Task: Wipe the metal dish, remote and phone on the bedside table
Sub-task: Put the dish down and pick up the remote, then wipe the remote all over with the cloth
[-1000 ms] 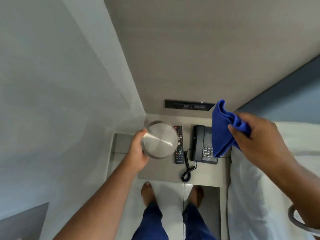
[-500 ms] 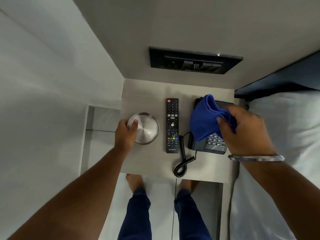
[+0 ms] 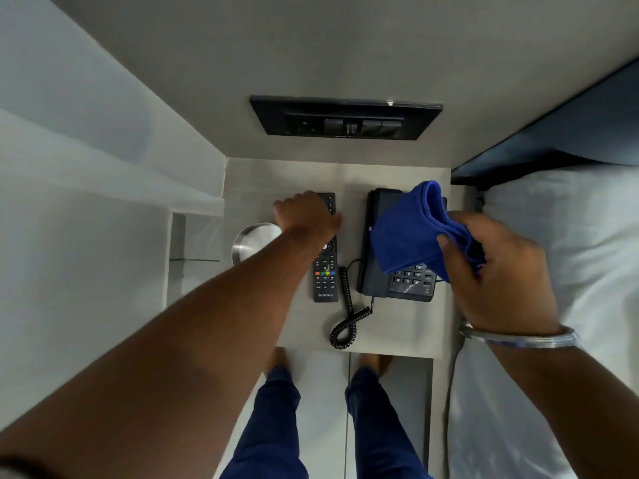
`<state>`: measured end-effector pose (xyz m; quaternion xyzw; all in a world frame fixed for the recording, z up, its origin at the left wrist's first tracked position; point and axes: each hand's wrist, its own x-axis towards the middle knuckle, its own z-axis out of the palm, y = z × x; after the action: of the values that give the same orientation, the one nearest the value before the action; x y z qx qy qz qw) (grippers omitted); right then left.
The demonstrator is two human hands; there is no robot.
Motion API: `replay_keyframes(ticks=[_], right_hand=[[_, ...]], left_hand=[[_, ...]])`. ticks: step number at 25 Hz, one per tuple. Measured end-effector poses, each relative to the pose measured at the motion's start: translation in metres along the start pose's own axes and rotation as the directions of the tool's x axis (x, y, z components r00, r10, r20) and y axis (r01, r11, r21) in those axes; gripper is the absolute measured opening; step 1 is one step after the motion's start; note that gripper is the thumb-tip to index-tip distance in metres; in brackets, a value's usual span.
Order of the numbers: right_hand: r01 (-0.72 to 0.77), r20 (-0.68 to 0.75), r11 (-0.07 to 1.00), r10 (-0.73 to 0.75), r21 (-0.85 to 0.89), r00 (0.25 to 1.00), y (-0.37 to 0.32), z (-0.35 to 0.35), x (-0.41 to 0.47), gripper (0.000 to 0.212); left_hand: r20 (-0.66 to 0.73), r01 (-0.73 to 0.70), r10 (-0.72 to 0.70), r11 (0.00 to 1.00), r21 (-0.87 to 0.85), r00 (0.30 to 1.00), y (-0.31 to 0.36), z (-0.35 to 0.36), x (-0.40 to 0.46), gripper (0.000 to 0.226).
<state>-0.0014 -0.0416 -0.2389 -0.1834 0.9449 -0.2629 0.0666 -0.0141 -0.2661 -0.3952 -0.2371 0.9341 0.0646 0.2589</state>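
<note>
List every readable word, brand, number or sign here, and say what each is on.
"CROWN": bottom end of the remote.
Digits "7", "8", "9", "0" and "*": keypad of the phone, partly behind the blue cloth; other keys too blurred.
Remote button labels: too small.
Wall panel: nothing legible.

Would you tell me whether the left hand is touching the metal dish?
Apart. The head view shows the left hand over the remote, with the dish behind the forearm.
</note>
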Motion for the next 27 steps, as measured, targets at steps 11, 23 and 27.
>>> replay_keyframes(ticks=[11, 23, 27], right_hand=[[-0.036, -0.129, 0.992, 0.052, 0.119, 0.990, -0.032, -0.103, -0.036, 0.027], [0.521, -0.201, 0.808, -0.482, 0.275, 0.853, -0.315, -0.273, -0.004, 0.023], [0.726, 0.069, 0.678, -0.735, 0.113, 0.675, -0.376, -0.286, -0.019, 0.034]], left_hand=[[-0.060, -0.074, 0.049, 0.374, -0.925, 0.997, 0.024, -0.089, -0.076, 0.026], [0.053, 0.272, 0.431, -0.464, -0.843, 0.901, -0.092, -0.371, -0.310, 0.066], [-0.143, -0.016, 0.173, -0.584, -0.812, 0.974, -0.111, -0.436, -0.356, 0.016]])
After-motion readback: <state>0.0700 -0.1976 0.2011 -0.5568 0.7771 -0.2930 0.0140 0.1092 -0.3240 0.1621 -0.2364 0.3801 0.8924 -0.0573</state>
